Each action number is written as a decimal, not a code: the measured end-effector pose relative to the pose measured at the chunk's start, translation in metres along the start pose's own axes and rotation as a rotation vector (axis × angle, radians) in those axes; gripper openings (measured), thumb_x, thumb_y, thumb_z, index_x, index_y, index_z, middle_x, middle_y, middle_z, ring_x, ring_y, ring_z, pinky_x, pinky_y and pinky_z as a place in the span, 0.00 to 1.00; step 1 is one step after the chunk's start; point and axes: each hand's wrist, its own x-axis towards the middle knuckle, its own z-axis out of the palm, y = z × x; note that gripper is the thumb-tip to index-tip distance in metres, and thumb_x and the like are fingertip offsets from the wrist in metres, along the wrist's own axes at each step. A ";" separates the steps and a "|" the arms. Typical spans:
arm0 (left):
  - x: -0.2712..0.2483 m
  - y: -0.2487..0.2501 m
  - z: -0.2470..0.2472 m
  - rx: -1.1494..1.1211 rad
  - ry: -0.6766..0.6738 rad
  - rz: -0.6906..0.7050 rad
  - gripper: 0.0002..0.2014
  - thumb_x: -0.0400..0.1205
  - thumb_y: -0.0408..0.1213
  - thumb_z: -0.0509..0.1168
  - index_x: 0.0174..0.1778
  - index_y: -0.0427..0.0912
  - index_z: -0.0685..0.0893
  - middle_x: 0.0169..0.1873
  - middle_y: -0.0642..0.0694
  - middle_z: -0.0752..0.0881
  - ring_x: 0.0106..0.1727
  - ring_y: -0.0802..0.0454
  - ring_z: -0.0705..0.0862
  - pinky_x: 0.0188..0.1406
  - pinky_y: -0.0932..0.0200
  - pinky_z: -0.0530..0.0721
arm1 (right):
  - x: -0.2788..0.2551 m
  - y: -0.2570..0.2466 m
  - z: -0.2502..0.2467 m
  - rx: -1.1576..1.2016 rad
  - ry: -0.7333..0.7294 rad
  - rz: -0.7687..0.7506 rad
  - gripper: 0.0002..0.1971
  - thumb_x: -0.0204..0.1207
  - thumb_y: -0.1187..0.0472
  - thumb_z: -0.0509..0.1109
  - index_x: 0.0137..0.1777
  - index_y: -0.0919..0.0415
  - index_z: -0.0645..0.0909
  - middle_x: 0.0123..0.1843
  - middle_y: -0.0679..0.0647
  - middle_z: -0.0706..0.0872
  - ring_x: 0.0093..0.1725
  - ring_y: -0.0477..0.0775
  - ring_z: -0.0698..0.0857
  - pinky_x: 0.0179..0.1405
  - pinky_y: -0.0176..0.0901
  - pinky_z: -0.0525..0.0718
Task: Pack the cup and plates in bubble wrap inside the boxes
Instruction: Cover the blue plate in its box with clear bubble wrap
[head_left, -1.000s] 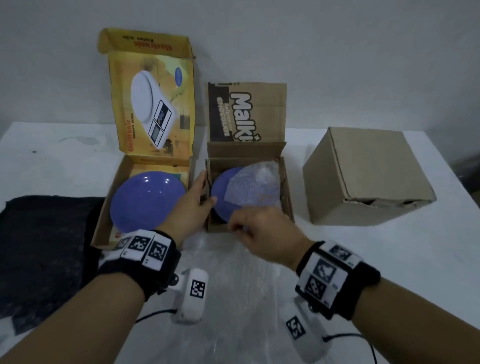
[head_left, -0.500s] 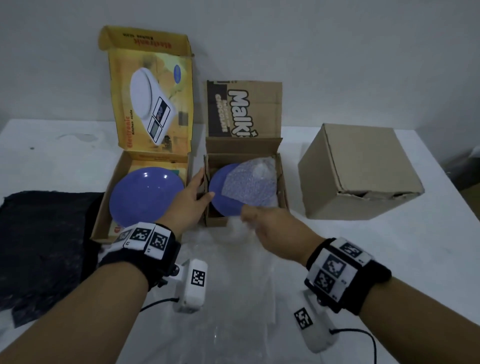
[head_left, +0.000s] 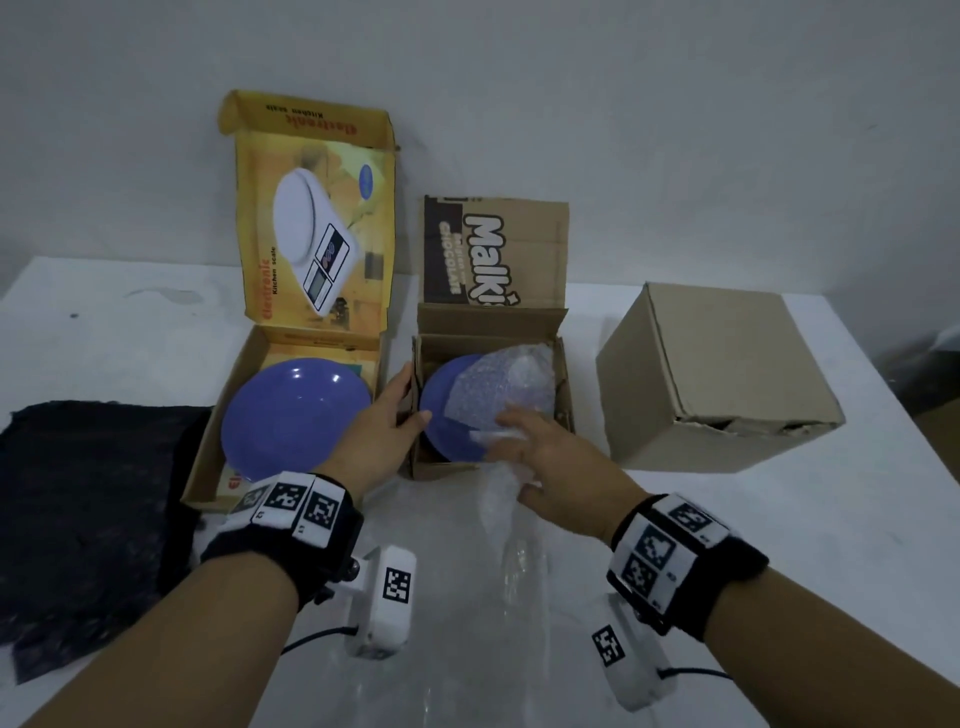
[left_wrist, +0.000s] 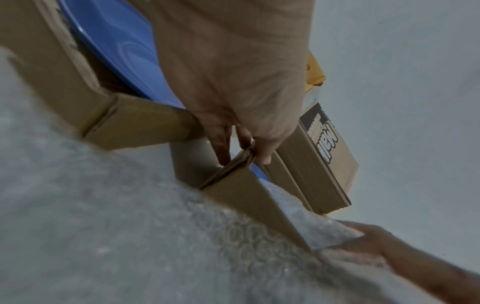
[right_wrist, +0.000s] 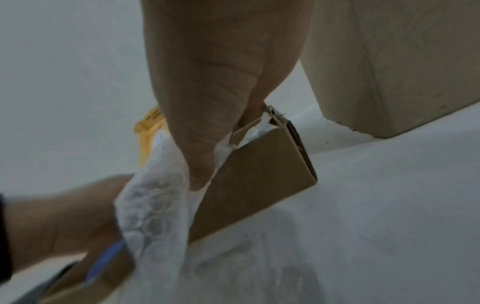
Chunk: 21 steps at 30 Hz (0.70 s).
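A blue plate (head_left: 441, 421) lies in the open brown Malkist box (head_left: 563, 384), its right half covered by bubble wrap (head_left: 501, 387). My right hand (head_left: 511, 434) grips the bunched end of a bubble wrap sheet (head_left: 501, 499) at the box's front edge; the right wrist view shows my thumb (right_wrist: 198, 164) pressed into the wrap (right_wrist: 155, 195). My left hand (head_left: 413, 397) pinches the box's left wall, thumb inside and fingers (left_wrist: 223, 148) outside. A second blue plate (head_left: 296, 415) lies bare in the yellow kitchen scale box (head_left: 208, 457). No cup is in view.
A closed plain cardboard box (head_left: 717, 374) stands on the white table (head_left: 779, 545) at the right. A dark cloth (head_left: 88, 493) lies at the left. More bubble wrap (head_left: 519, 597) trails toward me between my arms. Both open lids lean against the wall.
My right hand has gathered the bubble wrap sheet and lifted its end from the table up to the box's front edge. My left hand has stayed on the box wall.
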 end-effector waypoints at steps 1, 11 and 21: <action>0.000 0.000 0.000 -0.011 -0.001 -0.002 0.32 0.85 0.42 0.59 0.83 0.56 0.51 0.81 0.51 0.61 0.81 0.48 0.62 0.78 0.50 0.64 | 0.002 0.000 -0.005 0.055 0.036 0.011 0.25 0.74 0.64 0.69 0.73 0.54 0.74 0.82 0.54 0.62 0.83 0.56 0.57 0.78 0.49 0.64; 0.001 0.009 -0.001 -0.181 0.016 0.030 0.21 0.89 0.42 0.50 0.80 0.52 0.61 0.67 0.60 0.69 0.72 0.60 0.65 0.70 0.63 0.64 | 0.030 0.006 -0.077 0.364 0.961 0.454 0.15 0.72 0.68 0.56 0.50 0.61 0.84 0.56 0.63 0.79 0.49 0.56 0.80 0.43 0.27 0.74; 0.010 -0.003 -0.001 -0.155 0.031 0.030 0.22 0.89 0.40 0.50 0.80 0.51 0.61 0.75 0.53 0.69 0.73 0.60 0.65 0.73 0.62 0.63 | 0.046 -0.034 -0.011 0.101 0.064 0.077 0.30 0.76 0.74 0.63 0.79 0.65 0.63 0.76 0.66 0.67 0.73 0.67 0.70 0.68 0.56 0.73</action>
